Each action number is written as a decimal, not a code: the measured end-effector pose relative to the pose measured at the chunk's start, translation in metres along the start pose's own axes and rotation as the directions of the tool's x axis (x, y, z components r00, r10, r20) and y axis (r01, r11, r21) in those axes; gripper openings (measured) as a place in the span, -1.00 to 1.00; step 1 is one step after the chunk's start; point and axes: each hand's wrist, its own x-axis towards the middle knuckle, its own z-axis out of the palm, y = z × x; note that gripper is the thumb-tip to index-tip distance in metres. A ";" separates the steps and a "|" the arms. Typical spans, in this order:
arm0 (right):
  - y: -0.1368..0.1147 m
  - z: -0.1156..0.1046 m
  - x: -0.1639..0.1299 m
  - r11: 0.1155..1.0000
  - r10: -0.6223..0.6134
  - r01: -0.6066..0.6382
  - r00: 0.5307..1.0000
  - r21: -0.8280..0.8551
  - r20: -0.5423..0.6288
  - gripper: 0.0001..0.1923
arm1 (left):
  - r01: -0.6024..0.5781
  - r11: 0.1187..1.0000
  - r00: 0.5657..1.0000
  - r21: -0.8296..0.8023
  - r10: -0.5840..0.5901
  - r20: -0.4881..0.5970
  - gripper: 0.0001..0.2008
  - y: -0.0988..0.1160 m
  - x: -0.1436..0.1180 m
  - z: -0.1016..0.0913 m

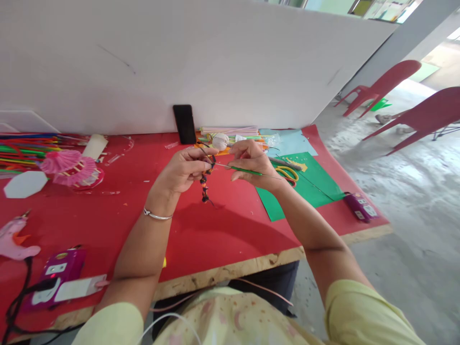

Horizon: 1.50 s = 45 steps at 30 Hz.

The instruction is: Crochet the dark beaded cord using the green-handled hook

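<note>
My left hand pinches the upper end of a narrow black and orange crocheted strip, whose lower part hangs down over the red table. A thin dark strand shows above those fingers. In my right hand is a crochet hook with a green handle; its metal tip reaches the strip beside my left fingertips. Whether the tip sits inside a loop is too small to tell. Behind the hands lies a pale ball of yarn.
A black phone leans on the white partition. Scissors with yellow handles rest on green paper. Leftward are a pink pleated craft, colourful pipe cleaners, a pink glue gun and a purple power strip.
</note>
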 end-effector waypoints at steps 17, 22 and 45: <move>-0.012 0.089 -0.003 0.537 0.618 -0.357 0.783 0.764 -0.068 -0.29 | -0.349 0.902 0.882 0.252 0.407 -0.235 -0.67 -0.025 0.004 0.018; -0.023 0.106 0.008 0.659 0.578 -0.239 0.767 0.713 -0.278 -0.37 | -0.367 0.915 0.852 0.169 0.404 -0.333 -0.60 -0.027 0.010 0.017; 0.027 0.053 0.026 0.399 0.503 -0.564 0.794 0.723 0.342 -0.37 | -0.115 0.989 0.992 0.095 0.110 0.059 -0.75 -0.003 0.001 -0.004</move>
